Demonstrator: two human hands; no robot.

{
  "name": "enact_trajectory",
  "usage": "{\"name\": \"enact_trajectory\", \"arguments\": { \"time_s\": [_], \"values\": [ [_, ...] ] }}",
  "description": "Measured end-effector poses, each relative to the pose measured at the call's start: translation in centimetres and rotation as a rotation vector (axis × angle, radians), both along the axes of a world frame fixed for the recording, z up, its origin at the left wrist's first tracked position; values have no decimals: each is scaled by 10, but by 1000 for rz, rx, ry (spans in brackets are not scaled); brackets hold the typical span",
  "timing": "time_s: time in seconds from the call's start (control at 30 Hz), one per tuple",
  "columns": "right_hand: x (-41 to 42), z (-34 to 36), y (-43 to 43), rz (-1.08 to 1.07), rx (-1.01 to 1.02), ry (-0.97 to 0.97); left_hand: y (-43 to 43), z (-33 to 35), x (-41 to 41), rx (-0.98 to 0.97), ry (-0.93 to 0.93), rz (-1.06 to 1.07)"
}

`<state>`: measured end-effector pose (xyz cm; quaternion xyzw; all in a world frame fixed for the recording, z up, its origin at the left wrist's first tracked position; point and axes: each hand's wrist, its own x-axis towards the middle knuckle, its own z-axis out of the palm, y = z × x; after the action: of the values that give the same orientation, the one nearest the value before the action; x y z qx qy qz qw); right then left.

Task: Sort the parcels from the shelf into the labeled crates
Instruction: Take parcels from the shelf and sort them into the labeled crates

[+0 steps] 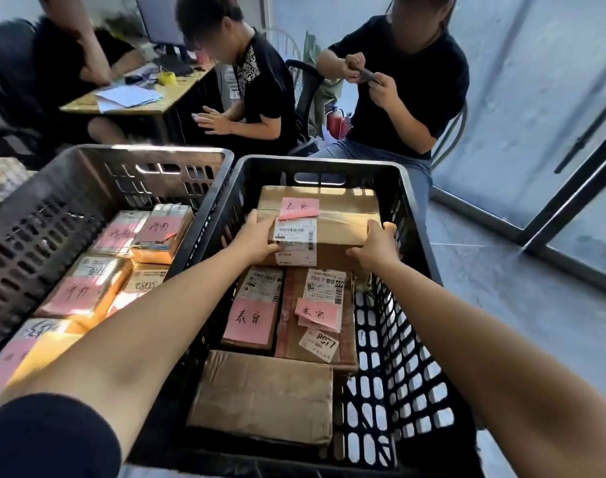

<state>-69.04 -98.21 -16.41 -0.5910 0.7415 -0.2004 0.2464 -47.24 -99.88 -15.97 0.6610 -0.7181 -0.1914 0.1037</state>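
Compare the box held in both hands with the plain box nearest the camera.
The held box carries a pink note and a shipping label; the near box shows a bare top. The left hand and right hand grip the held box; nothing touches the near box. The held box is at the crate's far end, the near box at its near end. Both are brown cardboard.

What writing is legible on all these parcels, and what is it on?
"泰安": pink note on the held box.
"泰安": large pink note.
"泰安": small pink note.
"8077": white tag.
"69": shipping label.
Unreadable: left crate notes, fine label print.
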Motion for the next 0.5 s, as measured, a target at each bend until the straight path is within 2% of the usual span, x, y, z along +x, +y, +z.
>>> {"name": "enact_trajectory", "arguments": {
  "time_s": [0.23,0.4,0.5],
  "values": [
    [6,-7,-10,-17,-41,150,-12,-9,4,-136,-322,-45],
    [8,-7,-7,-6,50,144,-3,-7,5,-98,-409,-56],
    [8,1,-2,11,33,153,4,5,4,-75,-436,-66]
  ]
}}
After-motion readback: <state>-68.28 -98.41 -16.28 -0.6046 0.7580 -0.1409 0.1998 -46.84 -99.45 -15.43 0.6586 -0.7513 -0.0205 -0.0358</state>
